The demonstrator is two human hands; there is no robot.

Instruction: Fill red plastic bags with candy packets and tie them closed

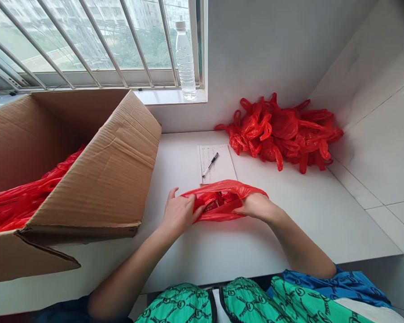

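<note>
A red plastic bag (218, 217) is held with its mouth spread wide above the white counter, in front of me. Small red packets (215, 202) with dark printing show inside it; their kind I cannot make out. My left hand (179, 208) grips the bag's left rim, thumb over the edge. On the other side, my right hand (256, 206) has its fingers inside the mouth and the thumb near the front edge, gripping the rim. The right fingertips are partly hidden by the plastic.
An open cardboard box (121, 166) with red plastic bags (33, 193) inside stands at the left. A notebook (225, 163) with a pen (210, 164) lies behind my hands. Red bags (283, 130) are heaped at the back right. A water bottle (185, 63) stands on the windowsill.
</note>
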